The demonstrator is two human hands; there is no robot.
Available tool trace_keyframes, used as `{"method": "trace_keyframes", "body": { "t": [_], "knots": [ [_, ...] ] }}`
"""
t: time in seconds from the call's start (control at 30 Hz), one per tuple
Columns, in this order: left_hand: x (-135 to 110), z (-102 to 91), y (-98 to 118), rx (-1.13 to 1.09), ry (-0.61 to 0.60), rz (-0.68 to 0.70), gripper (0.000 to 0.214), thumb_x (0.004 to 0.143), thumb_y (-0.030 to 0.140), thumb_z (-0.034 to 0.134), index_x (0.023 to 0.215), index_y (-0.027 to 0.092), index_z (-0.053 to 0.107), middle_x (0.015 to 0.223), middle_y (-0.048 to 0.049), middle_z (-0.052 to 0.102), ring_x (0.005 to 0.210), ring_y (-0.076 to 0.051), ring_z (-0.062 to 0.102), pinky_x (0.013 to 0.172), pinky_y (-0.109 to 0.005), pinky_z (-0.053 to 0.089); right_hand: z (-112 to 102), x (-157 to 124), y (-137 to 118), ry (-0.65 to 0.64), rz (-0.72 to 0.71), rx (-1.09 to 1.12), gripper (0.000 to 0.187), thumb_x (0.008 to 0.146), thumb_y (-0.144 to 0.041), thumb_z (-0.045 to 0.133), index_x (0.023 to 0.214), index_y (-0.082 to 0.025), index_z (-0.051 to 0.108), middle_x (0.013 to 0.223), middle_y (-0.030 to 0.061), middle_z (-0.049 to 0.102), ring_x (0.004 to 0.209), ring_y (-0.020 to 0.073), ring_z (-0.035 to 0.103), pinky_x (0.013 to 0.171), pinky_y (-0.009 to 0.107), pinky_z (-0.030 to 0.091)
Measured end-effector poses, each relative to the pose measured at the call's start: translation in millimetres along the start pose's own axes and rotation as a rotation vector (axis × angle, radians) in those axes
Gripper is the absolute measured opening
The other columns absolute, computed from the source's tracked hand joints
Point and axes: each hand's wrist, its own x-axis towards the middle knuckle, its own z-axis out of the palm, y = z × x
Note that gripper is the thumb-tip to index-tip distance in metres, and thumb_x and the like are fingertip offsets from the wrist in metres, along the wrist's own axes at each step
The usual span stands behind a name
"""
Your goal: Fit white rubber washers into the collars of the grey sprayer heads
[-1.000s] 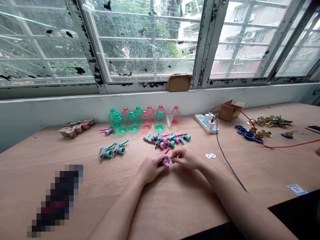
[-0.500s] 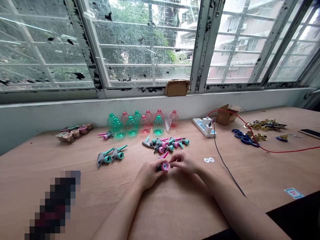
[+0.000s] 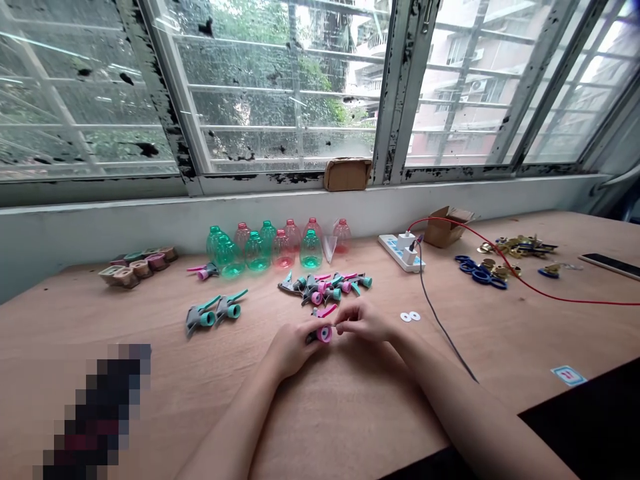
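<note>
My left hand (image 3: 293, 347) is closed around a spray trigger head (image 3: 325, 333) with a pink collar and pink lever, its round opening turned toward me. Close by on the right, my right hand (image 3: 364, 321) has its thumb and forefinger pinched at the collar's edge; whatever is between the fingertips is too small to make out. Just beyond the hands lies a pile of spray trigger heads (image 3: 333, 290) in grey, pink and teal. Two white ring washers (image 3: 410, 317) rest on the table to the right of my right hand.
Green and pink clear bottles (image 3: 257, 253) stand by the wall. Two teal trigger heads (image 3: 229, 309) lie left. A power strip (image 3: 403, 253) with cables, a cardboard box (image 3: 445, 228), blue-handled scissors (image 3: 481, 273) and a phone (image 3: 613, 265) are on the right.
The whole view has shifted slightly, so things appear a little further left. Both hands keep nearly the same pose at the pink trigger head.
</note>
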Motion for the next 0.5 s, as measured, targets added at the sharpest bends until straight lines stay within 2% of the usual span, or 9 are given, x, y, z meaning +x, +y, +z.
{"method": "trace_keyframes", "body": {
  "t": [0.27,0.5],
  "knots": [
    [0.6,-3.0,1.1,0.166,-0.028,0.097,0.04,0.088,0.027,0.056,0.126,0.038,0.058,0.12,0.0021,0.066,0.1,-0.02,0.064,0.082,-0.027,0.049,0.4,0.0,8.1,-0.002,-0.035,-0.184,0.01,0.078,-0.015,0.061,0.079,-0.016,0.07,0.074,0.0023,0.072,0.067,0.0133,0.063,0.064,0.022,0.047],
    [0.4,-5.8,4.3,0.249,-0.039,0.108,0.04,0.088,0.024,0.054,0.125,0.039,0.058,0.12,0.0027,0.066,0.096,-0.02,0.065,0.077,-0.027,0.049,0.9,-1.2,6.2,-0.009,-0.029,-0.223,0.013,0.079,-0.016,0.06,0.085,-0.016,0.071,0.078,0.0028,0.072,0.069,0.0135,0.063,0.066,0.023,0.046]
  ]
}}
